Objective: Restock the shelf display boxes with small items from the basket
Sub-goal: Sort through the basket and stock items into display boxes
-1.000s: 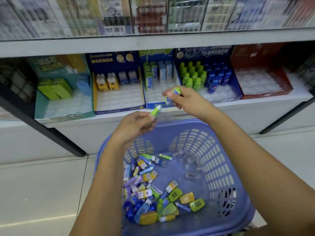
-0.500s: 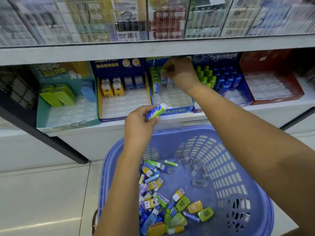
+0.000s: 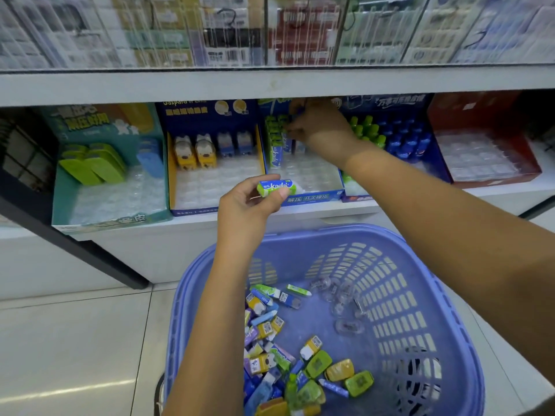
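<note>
A blue plastic basket [image 3: 414, 256] stands on the floor below the shelf, with several small erasers [image 3: 282, 352] heaped at its bottom left. My left hand [image 3: 249, 205] pinches a green and blue eraser [image 3: 274, 187] in front of the shelf edge. My right hand [image 3: 318, 127] reaches deep into the blue display box [image 3: 315, 196] in the middle, fingers curled at a row of green erasers [image 3: 276, 132]; what they hold is hidden.
On the shelf stand a teal box [image 3: 99, 217] with green items, a yellow-edged box [image 3: 210, 175] with dog-shaped erasers, a box of small green and blue bottles [image 3: 399, 136] and a red box [image 3: 495, 172]. A shelf board [image 3: 270, 82] overhangs them.
My right hand has gone from above the basket up into the back of the middle blue box. My left hand has risen slightly and turned its eraser flat.
</note>
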{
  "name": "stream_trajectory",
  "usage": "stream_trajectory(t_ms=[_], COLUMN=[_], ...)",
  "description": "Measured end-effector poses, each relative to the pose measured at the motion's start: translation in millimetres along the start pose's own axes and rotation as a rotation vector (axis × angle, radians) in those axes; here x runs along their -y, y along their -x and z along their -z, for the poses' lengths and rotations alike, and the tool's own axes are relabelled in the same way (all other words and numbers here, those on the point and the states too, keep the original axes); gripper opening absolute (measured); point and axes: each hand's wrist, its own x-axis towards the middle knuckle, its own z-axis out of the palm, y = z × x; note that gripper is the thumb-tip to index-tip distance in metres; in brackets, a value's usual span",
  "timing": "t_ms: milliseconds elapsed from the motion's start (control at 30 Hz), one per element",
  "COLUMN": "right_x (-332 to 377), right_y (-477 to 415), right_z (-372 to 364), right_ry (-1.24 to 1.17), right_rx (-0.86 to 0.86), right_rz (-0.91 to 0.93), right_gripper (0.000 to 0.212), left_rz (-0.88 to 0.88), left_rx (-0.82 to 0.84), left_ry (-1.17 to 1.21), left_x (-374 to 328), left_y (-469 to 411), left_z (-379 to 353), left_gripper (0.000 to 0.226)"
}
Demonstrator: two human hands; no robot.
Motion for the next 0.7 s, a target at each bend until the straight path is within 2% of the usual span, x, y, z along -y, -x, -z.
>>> stream_trajectory(t_ms=[100,167,200,267,367,433,567,633,700], right_x=[-2,0,4,14,29,33,30,23,14], right_y=[10,17,22,38,69,84,89,82,71], right_z=[-2,1,4,10,24,30,35,33,28], right_ry=[0.255,0.293,0.216,-0.126,-0.615,-0.7,-0.766,-0.782,-0.749], right_rx=[-0.015,0.023,0.019,0.014,0.187,0.257,0.226,0.102,-0.108], right_rz=[0.121,0.139,0.111,0.076,0.085,0.106,0.084,0.018,-0.073], right_gripper=[0.032,0.04,0.044,0.043,0.032,0.027,0.016,0.015,0.014], left_rz=[0.038,0.054,0.06,0.053,-0.027,-0.075,-0.086,-0.125,-0.209], left_rx=[0.015,-0.006,-0.022,-0.043,-0.023,-0.002,-0.072,-0.083,-0.008], left_ry=[0.084,0.111,0.126,0.136,0.052,0.005,0.012,-0.081,-0.363], left_x=[0,0,0,-1,-3,-4,-4,-3,1], left_y=[0,1,2,2,3,4,8,9,9], left_z=[-2,-3,-4,-6,-8,-11,-17,-20,-21], left_gripper=[0.027,0.03,0.03,0.03,0.026,0.025,0.025,0.026,0.035])
